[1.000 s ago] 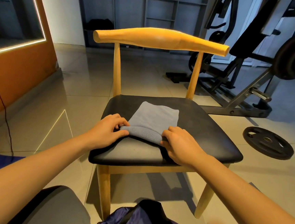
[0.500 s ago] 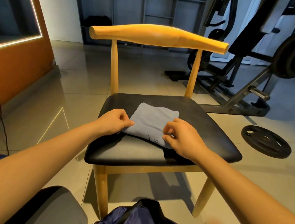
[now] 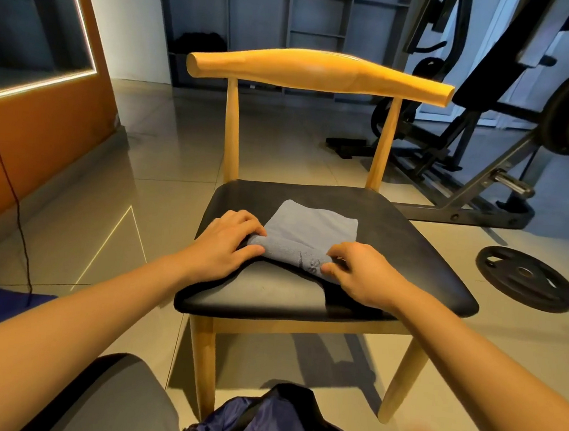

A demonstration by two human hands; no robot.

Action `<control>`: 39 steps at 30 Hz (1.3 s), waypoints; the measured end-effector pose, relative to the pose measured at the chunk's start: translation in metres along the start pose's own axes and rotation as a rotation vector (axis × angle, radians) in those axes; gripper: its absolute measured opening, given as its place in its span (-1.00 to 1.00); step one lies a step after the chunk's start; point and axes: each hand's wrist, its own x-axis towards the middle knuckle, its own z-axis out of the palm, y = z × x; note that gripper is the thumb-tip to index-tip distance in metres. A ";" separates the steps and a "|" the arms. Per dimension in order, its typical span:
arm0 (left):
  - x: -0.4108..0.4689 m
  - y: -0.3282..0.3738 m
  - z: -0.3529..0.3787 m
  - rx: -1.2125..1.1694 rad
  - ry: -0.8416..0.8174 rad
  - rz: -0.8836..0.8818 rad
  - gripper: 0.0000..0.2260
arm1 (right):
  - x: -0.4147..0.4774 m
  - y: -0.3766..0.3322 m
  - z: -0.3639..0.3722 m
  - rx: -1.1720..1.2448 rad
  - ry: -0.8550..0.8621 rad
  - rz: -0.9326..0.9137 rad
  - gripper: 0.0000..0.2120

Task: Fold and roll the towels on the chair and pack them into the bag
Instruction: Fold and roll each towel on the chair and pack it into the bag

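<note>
A blue-grey towel (image 3: 309,226) lies on the black seat of the wooden chair (image 3: 400,249), its near edge curled into a low roll. The left hand (image 3: 225,244) grips the roll's left end, the right hand (image 3: 364,274) pinches its right end, and a navy bag (image 3: 271,427) sits on the floor by the chair's front legs

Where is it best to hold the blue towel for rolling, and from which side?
Hold the towel at both ends of its rolled near edge, coming from the front of the chair, as the left hand and right hand do: the roll lies crosswise, the flat part toward the backrest.
</note>
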 end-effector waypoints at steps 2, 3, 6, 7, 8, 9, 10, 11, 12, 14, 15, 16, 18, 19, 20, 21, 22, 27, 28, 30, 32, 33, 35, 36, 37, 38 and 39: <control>0.007 0.001 -0.002 -0.050 -0.056 -0.017 -0.85 | 0.004 0.003 -0.002 0.129 -0.057 0.063 -0.63; 0.010 0.001 -0.004 -0.096 -0.089 -0.038 -0.88 | 0.007 0.003 -0.003 0.176 -0.073 0.091 -0.61; 0.020 0.004 -0.009 -0.257 -0.154 -0.136 -0.90 | 0.015 0.003 -0.002 0.239 -0.071 0.178 -0.64; 0.024 0.006 -0.009 -0.296 -0.146 -0.171 -0.89 | 0.018 0.004 -0.001 0.236 -0.064 0.209 -0.65; 0.028 0.008 -0.008 -0.325 -0.138 -0.211 -0.87 | 0.020 0.005 0.000 0.213 -0.049 0.236 -0.65; 0.033 0.009 -0.006 -0.352 -0.136 -0.258 -0.84 | 0.020 0.007 0.001 0.167 -0.021 0.249 -0.65; 0.038 0.010 -0.003 -0.371 -0.137 -0.312 -0.82 | 0.020 0.007 0.001 0.104 0.016 0.243 -0.69; 0.042 0.010 0.000 -0.371 -0.136 -0.365 -0.82 | 0.019 0.006 0.000 0.039 0.070 0.207 -0.76; 0.046 0.009 0.003 -0.348 -0.132 -0.409 -0.84 | 0.017 0.003 -0.001 -0.021 0.132 0.146 -0.83; 0.055 0.007 0.009 -0.288 -0.114 -0.471 -0.88 | 0.013 -0.003 0.000 -0.164 0.224 -0.019 -0.83; 0.058 0.008 0.011 -0.279 -0.102 -0.493 -0.88 | 0.011 -0.006 0.002 -0.252 0.242 -0.093 -0.78; 0.061 0.011 0.012 -0.277 -0.092 -0.516 -0.87 | 0.009 -0.007 0.005 -0.325 0.245 -0.136 -0.73; 0.066 0.014 0.012 -0.242 -0.071 -0.548 -0.86 | 0.007 -0.007 0.007 -0.417 0.218 -0.156 -0.65; 0.065 0.017 0.011 -0.200 -0.039 -0.532 -0.87 | 0.008 -0.006 0.008 -0.424 0.196 -0.151 -0.66; 0.063 0.021 0.010 -0.150 0.013 -0.476 -0.88 | 0.008 -0.004 0.008 -0.379 0.185 -0.131 -0.68; 0.059 0.024 0.009 -0.098 0.086 -0.354 -0.88 | 0.010 -0.002 0.008 -0.290 0.176 -0.096 -0.71; 0.054 0.026 0.009 -0.046 0.160 -0.184 -0.87 | 0.012 0.001 0.007 -0.182 0.155 -0.051 -0.71; 0.038 0.013 0.011 0.108 0.041 0.174 -0.63 | 0.029 0.018 -0.002 0.163 -0.014 0.084 -0.65; 0.038 0.011 0.013 0.094 0.009 0.142 -0.61 | 0.031 0.019 -0.004 0.192 -0.032 0.088 -0.65; 0.040 0.011 0.015 0.004 -0.037 0.059 -0.63 | 0.034 0.019 -0.007 0.211 -0.049 0.100 -0.65; 0.047 0.015 0.012 -0.041 -0.100 0.006 -0.71 | 0.034 0.016 -0.008 0.138 -0.032 0.106 -0.65; 0.052 0.017 0.010 -0.059 -0.138 -0.013 -0.77 | 0.032 0.014 -0.009 0.032 0.000 0.073 -0.66; 0.058 0.022 0.004 -0.119 -0.234 -0.052 -0.81 | 0.026 0.005 -0.008 -0.187 0.081 -0.043 -0.76; 0.059 0.023 0.002 -0.130 -0.276 -0.073 -0.75 | 0.024 0.001 -0.007 -0.225 0.096 -0.095 -0.79; 0.061 0.025 0.000 -0.119 -0.313 -0.093 -0.72 | 0.022 -0.001 -0.005 -0.225 0.095 -0.130 -0.78; 0.062 0.025 -0.002 -0.103 -0.339 -0.108 -0.71 | 0.022 -0.002 -0.003 -0.212 0.086 -0.142 -0.78; 0.063 0.025 -0.003 -0.099 -0.361 -0.125 -0.70 | 0.022 -0.001 0.000 -0.200 0.081 -0.141 -0.79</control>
